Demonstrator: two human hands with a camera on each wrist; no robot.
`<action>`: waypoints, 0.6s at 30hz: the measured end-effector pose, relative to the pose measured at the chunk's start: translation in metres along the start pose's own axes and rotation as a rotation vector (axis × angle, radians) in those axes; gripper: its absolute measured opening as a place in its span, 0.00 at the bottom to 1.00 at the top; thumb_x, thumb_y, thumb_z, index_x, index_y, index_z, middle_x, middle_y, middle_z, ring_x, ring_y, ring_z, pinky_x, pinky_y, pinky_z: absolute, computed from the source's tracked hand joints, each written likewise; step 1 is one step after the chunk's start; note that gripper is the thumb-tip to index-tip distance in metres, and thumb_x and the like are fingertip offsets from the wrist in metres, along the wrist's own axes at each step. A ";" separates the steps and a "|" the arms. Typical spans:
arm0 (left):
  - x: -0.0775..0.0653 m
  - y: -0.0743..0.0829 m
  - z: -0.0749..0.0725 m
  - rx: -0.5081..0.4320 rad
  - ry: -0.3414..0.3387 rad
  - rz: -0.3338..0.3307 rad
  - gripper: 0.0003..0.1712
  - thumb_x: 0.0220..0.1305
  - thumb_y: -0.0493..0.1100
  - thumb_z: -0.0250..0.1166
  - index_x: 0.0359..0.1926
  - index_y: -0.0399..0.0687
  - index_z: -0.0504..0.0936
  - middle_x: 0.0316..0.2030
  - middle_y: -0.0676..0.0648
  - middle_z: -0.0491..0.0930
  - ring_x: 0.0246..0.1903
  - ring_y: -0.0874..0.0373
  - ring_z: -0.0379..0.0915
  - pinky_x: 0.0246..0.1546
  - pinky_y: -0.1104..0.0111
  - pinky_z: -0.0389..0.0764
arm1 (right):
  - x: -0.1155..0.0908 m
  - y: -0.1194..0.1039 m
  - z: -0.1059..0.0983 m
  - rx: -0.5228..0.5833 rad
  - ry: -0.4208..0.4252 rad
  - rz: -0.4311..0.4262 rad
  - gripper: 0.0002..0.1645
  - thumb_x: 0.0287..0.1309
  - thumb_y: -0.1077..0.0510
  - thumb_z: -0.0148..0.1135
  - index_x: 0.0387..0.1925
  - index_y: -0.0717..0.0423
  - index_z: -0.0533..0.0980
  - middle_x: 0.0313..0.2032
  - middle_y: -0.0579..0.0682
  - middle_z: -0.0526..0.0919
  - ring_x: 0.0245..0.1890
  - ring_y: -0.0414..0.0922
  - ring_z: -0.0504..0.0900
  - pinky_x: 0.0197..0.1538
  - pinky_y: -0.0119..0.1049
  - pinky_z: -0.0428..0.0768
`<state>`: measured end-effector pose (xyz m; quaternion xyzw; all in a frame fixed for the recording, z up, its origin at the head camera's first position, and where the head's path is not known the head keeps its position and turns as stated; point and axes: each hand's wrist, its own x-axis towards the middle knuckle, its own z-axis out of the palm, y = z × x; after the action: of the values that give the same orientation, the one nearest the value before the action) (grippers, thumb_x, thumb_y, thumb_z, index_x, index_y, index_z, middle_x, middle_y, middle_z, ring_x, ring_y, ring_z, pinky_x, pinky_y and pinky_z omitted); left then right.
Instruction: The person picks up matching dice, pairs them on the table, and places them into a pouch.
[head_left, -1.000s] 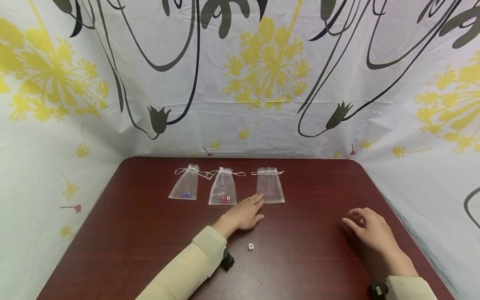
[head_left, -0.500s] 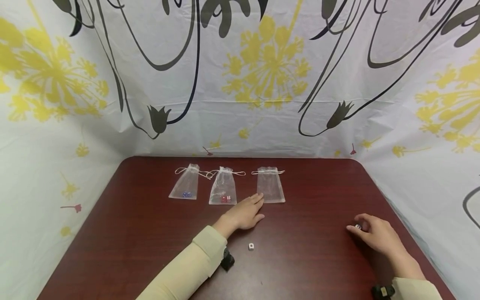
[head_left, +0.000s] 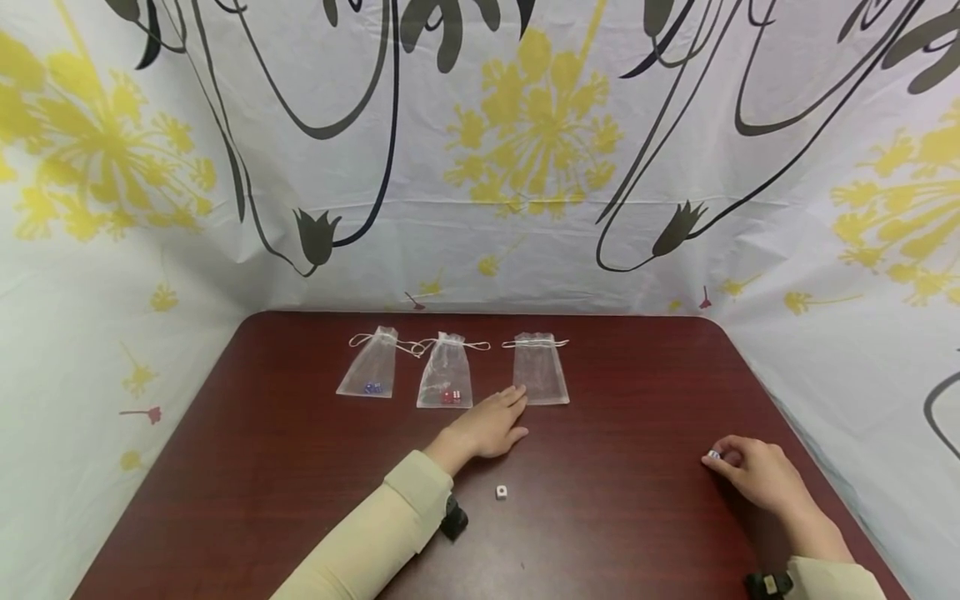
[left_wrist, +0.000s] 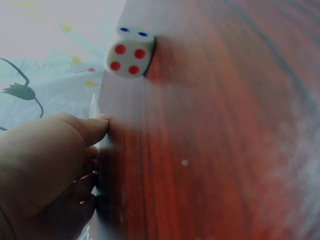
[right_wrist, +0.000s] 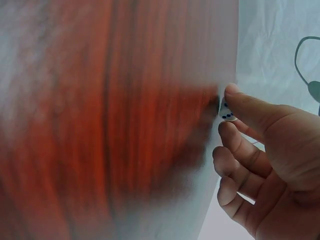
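Observation:
My right hand (head_left: pixel 763 475) pinches a small white die (right_wrist: pixel 227 111) between thumb and fingertips, low at the right side of the table; blue pips show on it in the right wrist view. My left hand (head_left: pixel 486 423) lies flat on the table with fingers straight, its fingertips at the lower left corner of a sheer drawstring pouch (head_left: pixel 542 375). Another white die (head_left: pixel 501 492) sits on the table below the left hand. Seen from the left wrist, that die (left_wrist: pixel 129 55) shows four red pips and two blue ones.
Two more sheer drawstring pouches lie left of the first: one pouch (head_left: pixel 447 367) with red dice (head_left: pixel 451 397) in it, one pouch (head_left: pixel 374 362) with blue dice (head_left: pixel 372 388). The dark red table (head_left: pixel 300 500) backs onto a patterned curtain (head_left: pixel 540 250).
My right hand has moved slightly right and toward me, and its thumb and fingers have closed on the white die. The left hand has stayed put.

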<state>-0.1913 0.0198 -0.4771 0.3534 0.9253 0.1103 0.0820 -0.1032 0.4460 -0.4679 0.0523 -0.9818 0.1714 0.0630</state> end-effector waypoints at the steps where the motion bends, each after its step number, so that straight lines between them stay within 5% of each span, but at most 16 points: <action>1: 0.000 0.000 0.000 0.000 0.000 0.000 0.35 0.78 0.54 0.53 0.76 0.39 0.61 0.78 0.42 0.54 0.77 0.50 0.48 0.76 0.61 0.52 | 0.000 -0.001 0.000 0.002 0.018 -0.010 0.09 0.58 0.53 0.74 0.30 0.50 0.81 0.18 0.37 0.76 0.19 0.32 0.68 0.25 0.34 0.67; 11: 0.001 -0.001 0.001 -0.004 -0.004 -0.001 0.35 0.78 0.54 0.53 0.76 0.39 0.61 0.78 0.42 0.53 0.77 0.50 0.47 0.76 0.61 0.51 | 0.008 -0.018 0.000 0.050 0.161 -0.127 0.09 0.54 0.55 0.77 0.30 0.48 0.81 0.18 0.32 0.73 0.19 0.29 0.66 0.24 0.31 0.64; 18: 0.001 -0.001 0.001 -0.001 -0.007 -0.002 0.35 0.78 0.54 0.52 0.76 0.39 0.61 0.78 0.42 0.53 0.77 0.50 0.47 0.76 0.61 0.51 | 0.015 -0.037 -0.002 0.088 0.157 -0.164 0.08 0.56 0.56 0.76 0.31 0.49 0.82 0.20 0.33 0.74 0.20 0.29 0.69 0.24 0.30 0.67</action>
<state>-0.1925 0.0199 -0.4788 0.3530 0.9253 0.1093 0.0855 -0.1133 0.4105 -0.4519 0.1218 -0.9577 0.2124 0.1512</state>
